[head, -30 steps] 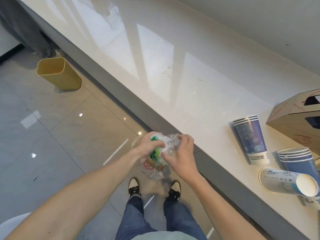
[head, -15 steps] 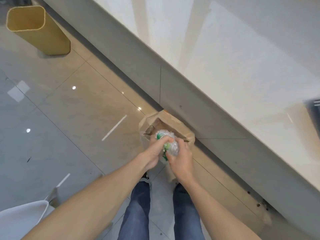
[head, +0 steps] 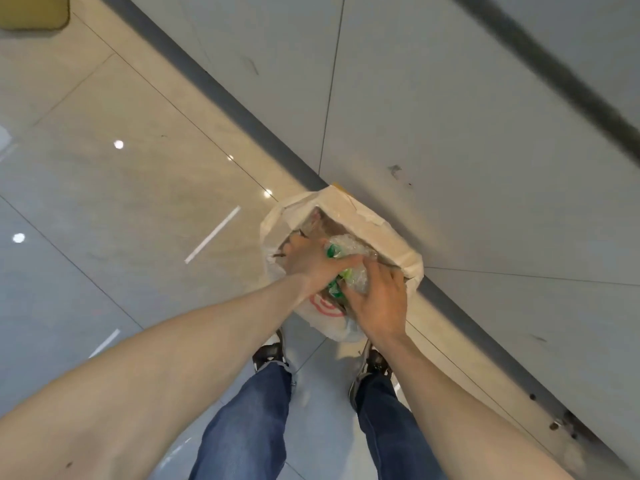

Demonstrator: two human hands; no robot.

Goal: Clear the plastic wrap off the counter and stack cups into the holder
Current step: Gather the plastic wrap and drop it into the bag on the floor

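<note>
A crumpled ball of clear plastic wrap (head: 349, 252) with green print is squeezed between both hands. My left hand (head: 311, 263) grips it from the left, my right hand (head: 379, 303) from the right and below. The ball sits in the mouth of an open paper bag (head: 367, 218) lined with a white plastic bag, standing on the floor against the counter's base. The cups and the holder are out of view.
The grey counter front (head: 467, 140) fills the upper right, with a dark plinth along the floor. A yellow bin (head: 33, 12) shows at the top left corner. My legs and shoes (head: 270, 353) stand just behind the bag on the glossy tiled floor.
Both hands have carried the wrap down from counter height to the bag's opening. The view has tilted down, so the countertop, cups and cardboard holder have left the frame.
</note>
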